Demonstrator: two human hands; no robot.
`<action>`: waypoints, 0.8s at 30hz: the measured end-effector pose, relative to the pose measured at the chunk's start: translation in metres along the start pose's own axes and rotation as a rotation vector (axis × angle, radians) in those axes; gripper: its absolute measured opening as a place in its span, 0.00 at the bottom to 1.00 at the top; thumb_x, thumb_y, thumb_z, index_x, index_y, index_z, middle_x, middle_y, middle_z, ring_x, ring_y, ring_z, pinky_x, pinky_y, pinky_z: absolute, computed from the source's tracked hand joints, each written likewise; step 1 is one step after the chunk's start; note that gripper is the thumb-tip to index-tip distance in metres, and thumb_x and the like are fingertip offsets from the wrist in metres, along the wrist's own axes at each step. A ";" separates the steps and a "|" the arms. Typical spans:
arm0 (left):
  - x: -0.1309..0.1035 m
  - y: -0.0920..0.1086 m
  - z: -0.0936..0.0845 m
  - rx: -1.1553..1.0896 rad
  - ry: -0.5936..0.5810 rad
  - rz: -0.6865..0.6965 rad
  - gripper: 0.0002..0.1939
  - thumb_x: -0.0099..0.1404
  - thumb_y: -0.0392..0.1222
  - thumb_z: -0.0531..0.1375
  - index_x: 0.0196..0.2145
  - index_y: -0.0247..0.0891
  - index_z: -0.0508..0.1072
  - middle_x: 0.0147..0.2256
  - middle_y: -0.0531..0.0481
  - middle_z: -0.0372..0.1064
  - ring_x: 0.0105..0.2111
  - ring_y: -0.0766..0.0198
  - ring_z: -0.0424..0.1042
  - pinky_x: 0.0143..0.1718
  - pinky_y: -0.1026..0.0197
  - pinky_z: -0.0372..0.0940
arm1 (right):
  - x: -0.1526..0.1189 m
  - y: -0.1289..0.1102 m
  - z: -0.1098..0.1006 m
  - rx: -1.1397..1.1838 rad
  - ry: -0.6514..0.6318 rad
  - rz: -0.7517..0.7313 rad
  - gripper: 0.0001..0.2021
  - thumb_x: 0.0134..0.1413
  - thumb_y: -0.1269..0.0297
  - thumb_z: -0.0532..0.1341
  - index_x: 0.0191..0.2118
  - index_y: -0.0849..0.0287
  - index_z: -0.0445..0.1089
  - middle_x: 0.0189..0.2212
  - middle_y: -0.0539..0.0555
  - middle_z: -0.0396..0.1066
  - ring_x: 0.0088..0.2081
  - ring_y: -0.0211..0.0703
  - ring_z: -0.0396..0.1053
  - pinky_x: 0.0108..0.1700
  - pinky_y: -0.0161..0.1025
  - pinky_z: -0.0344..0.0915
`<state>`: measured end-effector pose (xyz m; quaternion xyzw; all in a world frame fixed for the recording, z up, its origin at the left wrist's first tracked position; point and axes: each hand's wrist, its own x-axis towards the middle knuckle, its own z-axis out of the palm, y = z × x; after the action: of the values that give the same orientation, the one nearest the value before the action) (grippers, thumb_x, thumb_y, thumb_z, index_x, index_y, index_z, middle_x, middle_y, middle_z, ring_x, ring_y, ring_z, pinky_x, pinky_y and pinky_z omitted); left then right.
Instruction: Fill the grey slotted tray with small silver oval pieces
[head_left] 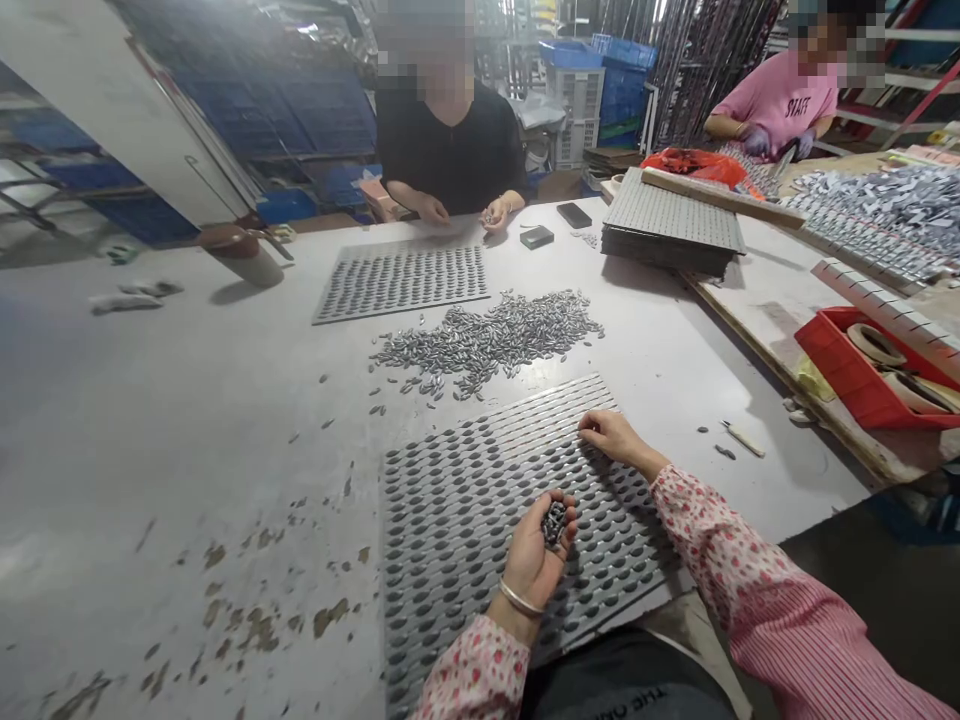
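Observation:
My left hand [538, 550], palm up with curled fingers, cups a small heap of dark grey oval pieces [553, 524] above a slotted grey board [450, 530]. Over the board's upper right part, my right hand [611, 436] has its thumb and fingertips pressed together at the surface; anything between them is too small to see. Oval pieces fill most rows of the board, while the rows near its upper right edge show bare slots. Just beyond the board lies a loose pile of the same grey pieces [495, 335].
A person in black [450, 150] sits opposite by a second board [405, 280]. A brown-rimmed cup [244, 255] stands at the left. To the right are stacked boards [671, 225], a phone [574, 214], a small tool [742, 440] and a red bin [847, 385]. Another person [787, 110] works behind.

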<state>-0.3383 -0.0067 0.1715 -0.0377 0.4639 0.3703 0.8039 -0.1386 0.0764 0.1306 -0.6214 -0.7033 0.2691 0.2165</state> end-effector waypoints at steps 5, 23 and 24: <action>-0.001 0.000 -0.001 -0.029 0.003 -0.010 0.04 0.60 0.34 0.56 0.30 0.31 0.70 0.30 0.44 0.71 0.28 0.66 0.72 0.28 0.65 0.70 | 0.003 -0.007 0.003 -0.190 -0.058 -0.004 0.04 0.51 0.68 0.59 0.30 0.59 0.71 0.28 0.52 0.71 0.33 0.40 0.64 0.35 0.35 0.56; 0.004 -0.006 0.004 -0.017 -0.070 0.130 0.07 0.58 0.37 0.59 0.35 0.34 0.74 0.35 0.47 0.73 0.31 0.66 0.71 0.31 0.63 0.70 | -0.048 -0.075 -0.009 -0.016 -0.181 -0.407 0.09 0.57 0.61 0.56 0.36 0.58 0.72 0.31 0.55 0.67 0.37 0.43 0.60 0.41 0.40 0.58; 0.004 -0.006 0.003 0.004 -0.078 0.134 0.07 0.58 0.37 0.59 0.35 0.35 0.74 0.35 0.47 0.72 0.31 0.66 0.71 0.31 0.63 0.69 | -0.048 -0.075 -0.011 0.006 -0.164 -0.397 0.09 0.58 0.62 0.55 0.35 0.59 0.71 0.31 0.55 0.67 0.37 0.43 0.60 0.41 0.40 0.58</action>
<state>-0.3311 -0.0079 0.1683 0.0096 0.4346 0.4235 0.7948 -0.1822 0.0235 0.1887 -0.4459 -0.8264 0.2730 0.2092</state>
